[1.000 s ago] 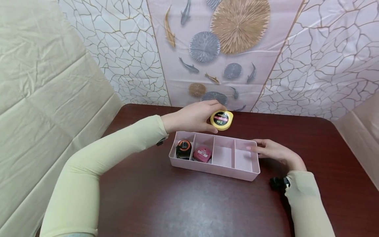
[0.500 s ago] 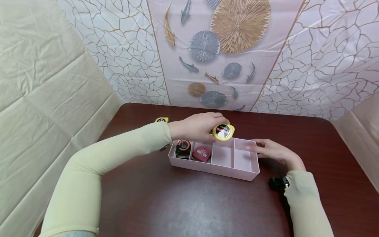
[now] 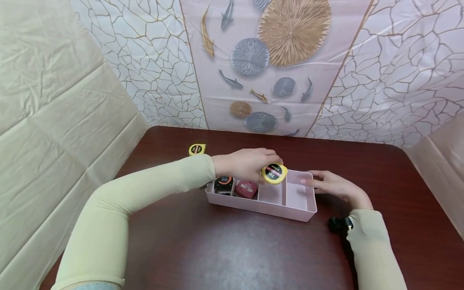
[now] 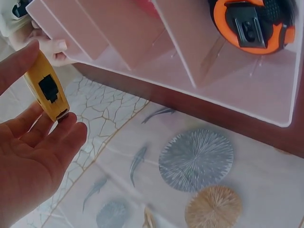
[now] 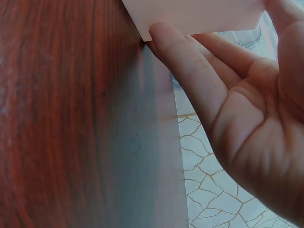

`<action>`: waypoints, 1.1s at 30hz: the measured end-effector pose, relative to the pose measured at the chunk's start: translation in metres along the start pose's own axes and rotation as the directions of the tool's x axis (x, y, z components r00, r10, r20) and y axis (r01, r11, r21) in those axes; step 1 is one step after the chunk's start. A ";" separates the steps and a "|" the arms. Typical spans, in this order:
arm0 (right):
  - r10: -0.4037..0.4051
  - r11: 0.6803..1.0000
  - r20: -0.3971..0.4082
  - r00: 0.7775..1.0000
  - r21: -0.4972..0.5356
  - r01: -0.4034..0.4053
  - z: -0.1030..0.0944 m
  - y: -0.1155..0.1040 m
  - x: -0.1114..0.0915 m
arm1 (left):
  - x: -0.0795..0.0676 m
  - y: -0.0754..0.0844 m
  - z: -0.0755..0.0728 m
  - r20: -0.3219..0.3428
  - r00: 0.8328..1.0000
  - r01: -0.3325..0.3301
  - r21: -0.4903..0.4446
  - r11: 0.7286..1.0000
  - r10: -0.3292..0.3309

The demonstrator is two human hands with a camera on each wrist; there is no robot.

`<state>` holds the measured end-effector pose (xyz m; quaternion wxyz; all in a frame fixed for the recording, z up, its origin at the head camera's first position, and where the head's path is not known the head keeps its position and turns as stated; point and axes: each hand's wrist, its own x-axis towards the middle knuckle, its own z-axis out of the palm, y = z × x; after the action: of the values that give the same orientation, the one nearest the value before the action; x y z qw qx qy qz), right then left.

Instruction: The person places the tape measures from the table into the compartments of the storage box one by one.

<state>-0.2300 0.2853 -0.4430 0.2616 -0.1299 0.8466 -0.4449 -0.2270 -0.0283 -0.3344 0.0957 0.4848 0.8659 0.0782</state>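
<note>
My left hand (image 3: 248, 163) pinches a yellow tape measure (image 3: 274, 173) between thumb and fingers, above the third compartment from the left of a pink divided box (image 3: 261, 206). In the left wrist view the yellow case (image 4: 47, 88) is seen edge-on, with its dark slot and the tape's metal tip. A black and orange tape measure (image 3: 223, 186) lies in the leftmost compartment. Beside it, a dark pink tape measure (image 3: 246, 189) fills the second one. My right hand (image 3: 331, 184) grips the box's right end, thumb over the rim and fingers against the outer wall (image 5: 204, 16).
Another yellow tape measure (image 3: 197, 149) rests on the dark red wooden table (image 3: 224, 245), behind my left forearm. Patterned cloth (image 3: 253, 80) hangs at the table's far edge. A black camera (image 3: 340, 224) sits at my right wrist.
My left hand has come down and slightly right with the yellow tape measure, from behind the box to over it. The second yellow tape measure has come into view. My right hand stays put.
</note>
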 end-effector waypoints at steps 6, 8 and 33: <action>0.010 1.000 -0.009 1.000 -0.012 -0.010 0.001 0.000 0.001 | 0.002 -0.001 0.010 0.003 1.000 -0.010 0.000 1.000 0.010; 0.012 1.000 -0.010 1.000 -0.024 -0.012 0.002 0.000 0.002 | 0.002 -0.002 0.014 0.000 1.000 -0.012 0.008 1.000 0.012; 0.014 0.999 -0.012 1.000 -0.031 -0.014 0.001 -0.001 0.001 | 0.013 0.001 0.035 0.083 0.996 -0.024 0.037 0.999 0.021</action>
<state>-0.2299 0.2839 -0.4431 0.2577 -0.1255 0.8557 -0.4307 -0.2247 -0.0155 -0.3694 0.1214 0.4992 0.8569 0.0426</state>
